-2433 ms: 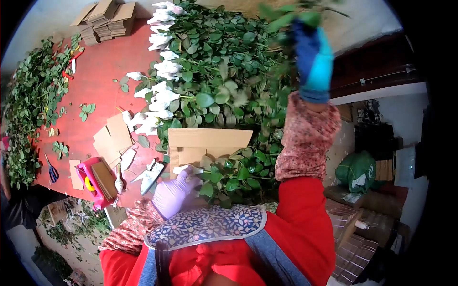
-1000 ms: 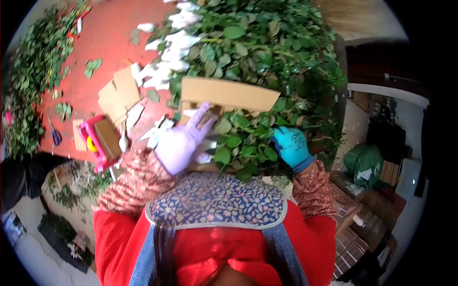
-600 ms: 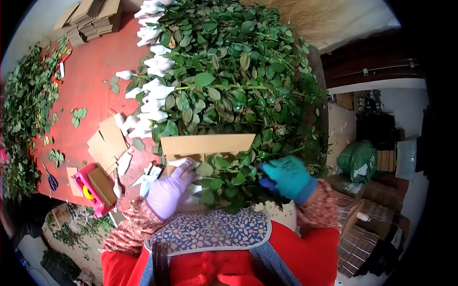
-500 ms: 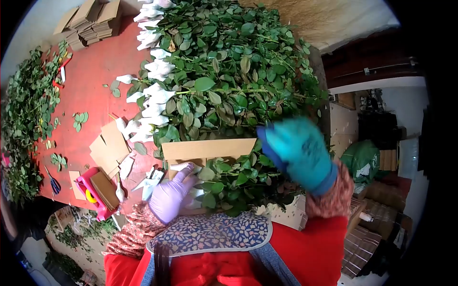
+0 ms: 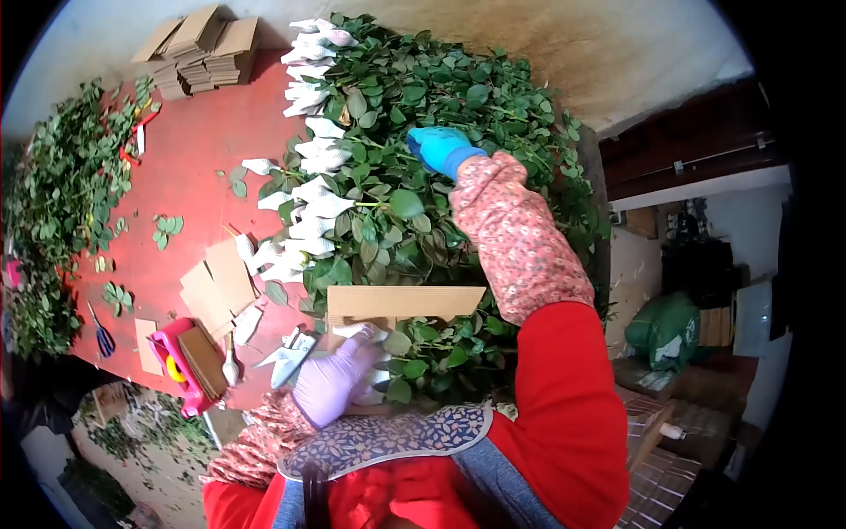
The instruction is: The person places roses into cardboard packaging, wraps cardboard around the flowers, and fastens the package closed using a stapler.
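From where I stand, the scissors [image 5: 105,339] lie at the desk's near left edge. Next comes a pink holder [image 5: 181,370] with cardboard standing in it, perhaps to keep the pieces upright. The left hand [image 5: 330,383], in a lilac glove, lies over white-wrapped flower heads [image 5: 361,331] at the left end of a folded cardboard [image 5: 405,301], seemingly to keep them level. Its fingers reach forward, close together; I cannot tell how firmly they press. Leafy stems [image 5: 454,353] run rightward from those heads, below the cardboard's raised flap. The larger pile [image 5: 458,88] lies beyond, its wrapped heads [image 5: 308,212] all at the left, probably so they are easy to reach and do not get crushed. The right hand [image 5: 441,148], in a blue glove, is over that pile's leaves, fingers bunched; I cannot tell whether they pinch a stem.

The desk [image 5: 203,132] is red, strewn with loose leaves, with greenery [image 5: 66,194] along its left side and stacked cardboard [image 5: 207,53] by the wall. A green sack [image 5: 656,331] sits off to the right.
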The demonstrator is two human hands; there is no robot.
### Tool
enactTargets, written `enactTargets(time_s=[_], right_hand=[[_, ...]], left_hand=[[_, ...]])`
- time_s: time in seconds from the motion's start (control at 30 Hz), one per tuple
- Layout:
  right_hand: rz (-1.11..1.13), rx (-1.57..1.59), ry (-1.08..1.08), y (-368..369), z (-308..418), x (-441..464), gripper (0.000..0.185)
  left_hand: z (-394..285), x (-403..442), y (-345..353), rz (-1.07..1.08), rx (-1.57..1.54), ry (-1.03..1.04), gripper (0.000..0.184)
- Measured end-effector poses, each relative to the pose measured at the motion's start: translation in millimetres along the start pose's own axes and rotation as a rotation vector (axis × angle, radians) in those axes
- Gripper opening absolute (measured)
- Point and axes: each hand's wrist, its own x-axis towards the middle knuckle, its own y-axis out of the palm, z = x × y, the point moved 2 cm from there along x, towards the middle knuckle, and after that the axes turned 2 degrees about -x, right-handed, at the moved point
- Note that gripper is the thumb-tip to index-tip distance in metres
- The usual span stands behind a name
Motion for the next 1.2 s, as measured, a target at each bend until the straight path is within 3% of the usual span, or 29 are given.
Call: enactTargets(time_s=[0.1, 0.13, 0.23, 0.27, 0.37, 0.43, 0.5, 0.53, 0.63, 0.67, 0.73, 0.77, 0.83, 0.87, 0.97, 1.03, 1.2], right_hand=[[0.065, 0.036, -0.131, -2.7, -2.8, -21.8, 0.028], [0.190, -0.049, -0.099, 1.4, 0.4, -28.9, 0.030], [0.007, -0.315, -0.101, 14.5, 14.3, -37.6, 0.034], [-0.152, -0.252, -0.215, 27.7, -4.8, -26.1, 0.039], [-0.274, -0.378, -0.208, -24.5, 21.5, -48.4, 0.031], [-0.604, 0.171, -0.435, -46.8, 10.4, -64.1, 0.027], [-0.662, 0.683, -0.590, -92.7, 37.5, -110.0, 0.027], [-0.838, 0.598, -0.543, -109.8, 36.4, -122.6, 0.029], [-1.017, 0.192, -0.371, -151.1, 43.7, -178.1, 0.028], [-0.994, 0.019, -0.323, -156.1, 43.9, -183.2, 0.028], [-1.046, -0.252, -0.620, -150.9, 24.5, -170.7, 0.033], [-0.966, -0.066, -0.509, -143.9, 45.6, -182.3, 0.039], [-1.040, -0.228, -0.499, -128.8, 44.9, -191.6, 0.041], [-0.971, -0.340, -0.390, -123.9, 48.4, -195.5, 0.039], [-0.811, -0.255, -0.328, -98.3, 62.9, -220.8, 0.038], [-0.893, -0.383, -0.457, -73.6, 72.7, -245.7, 0.046], [-0.413, -0.258, -0.374, -2.9, 101.3, -319.7, 0.049]], left_hand=[[0.9, -1.2, 2.9, 0.019, 0.045, -0.004, 0.041], [0.6, -1.3, 3.1, 0.012, 0.059, 0.000, 0.041], [0.0, 0.6, 1.0, 0.014, 0.130, 0.022, 0.039], [-0.2, 0.7, 0.6, 0.016, 0.149, 0.033, 0.038], [-7.9, 0.5, -4.6, 0.061, 0.139, 0.012, 0.039], [-7.9, 1.2, -4.8, 0.077, 0.074, -0.018, 0.039], [-9.7, 1.6, -6.8, 0.082, 0.070, -0.021, 0.037], [-6.0, 0.3, -3.5, 0.065, 0.093, -0.004, 0.037], [-8.1, 3.0, -3.6, 0.183, 0.054, -0.096, 0.052], [-5.6, 1.4, -0.4, 0.169, 0.074, -0.095, 0.052], [-7.0, 1.8, -3.2, 0.174, 0.107, -0.091, 0.051], [-6.4, 1.8, -3.7, 0.174, 0.118, -0.077, 0.051], [-1.9, 1.4, -0.3, 0.170, 0.083, -0.074, 0.051], [-2.4, 0.9, 0.1, 0.180, 0.098, -0.091, 0.051], [1.2, -2.6, 2.5, 0.167, 0.117, -0.106, 0.053], [7.8, -3.8, 7.7, 0.148, 0.078, -0.082, 0.055], [3.4, -3.6, 8.6, 0.210, 0.084, -0.164, 0.053]])
